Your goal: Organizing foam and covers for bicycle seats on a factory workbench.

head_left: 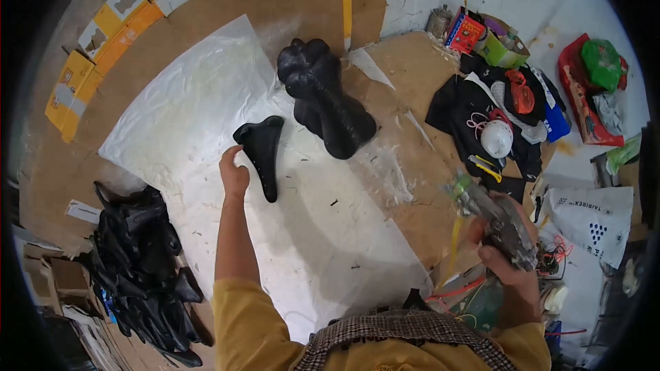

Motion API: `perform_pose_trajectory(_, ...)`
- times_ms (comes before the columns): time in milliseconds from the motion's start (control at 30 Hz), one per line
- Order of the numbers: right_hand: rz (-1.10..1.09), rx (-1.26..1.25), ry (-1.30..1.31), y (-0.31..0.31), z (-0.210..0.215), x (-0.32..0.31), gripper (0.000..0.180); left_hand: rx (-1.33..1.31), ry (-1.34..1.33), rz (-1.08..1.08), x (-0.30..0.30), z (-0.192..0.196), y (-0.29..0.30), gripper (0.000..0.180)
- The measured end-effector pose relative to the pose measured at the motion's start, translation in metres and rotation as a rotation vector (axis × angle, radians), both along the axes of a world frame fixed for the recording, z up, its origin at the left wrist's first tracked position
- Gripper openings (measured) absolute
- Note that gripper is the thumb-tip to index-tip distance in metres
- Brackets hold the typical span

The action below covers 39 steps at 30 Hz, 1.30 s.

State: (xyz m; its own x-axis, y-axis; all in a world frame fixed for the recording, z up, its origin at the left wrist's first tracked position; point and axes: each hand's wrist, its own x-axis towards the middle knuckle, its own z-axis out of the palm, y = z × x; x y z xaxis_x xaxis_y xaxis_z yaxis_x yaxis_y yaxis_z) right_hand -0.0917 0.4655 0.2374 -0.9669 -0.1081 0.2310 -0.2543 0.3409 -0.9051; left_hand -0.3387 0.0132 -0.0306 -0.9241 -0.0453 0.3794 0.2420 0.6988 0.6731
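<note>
My left hand (235,173) pinches the wide end of a black bicycle saddle shell (265,154) by its left side. The shell lies over a whitish plastic sheet (199,103), its narrow nose toward me. In my right hand (509,261) is a grimy grey bottle (498,223) with a greenish end, held tilted and smeared by motion; its exact kind is hard to make out. Beyond the shell, a lumpy black group of saddle-shaped pieces (326,103) rests across the sheet's edge and the cardboard.
Black saddle-like pieces (141,268) are heaped at the left. To the right, dark cloth (454,106) carries a white round cup-like thing (496,139) and a yellow cutter knife (485,167). A white printed bag (590,220) and a red bag (584,96) lie farther right.
</note>
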Motion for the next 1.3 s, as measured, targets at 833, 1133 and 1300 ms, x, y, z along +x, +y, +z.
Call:
perform_pose_trajectory(833,0.26,-0.194,-0.343,0.007,-0.009,0.012,0.058,1.472,-0.562,-0.335,0.07,0.051,0.101,0.027)
perform_pose_trajectory(1133,-0.006,-0.198,-0.332,0.053,-0.023,0.062,0.068,1.464,-0.664,-0.411,0.067,0.025,0.153,0.032)
perform_pose_trajectory(1300,-0.149,-0.136,-0.487,0.06,-0.049,0.059,0.059,1.218,-0.549,-0.431,0.006,0.034,0.189,0.046)
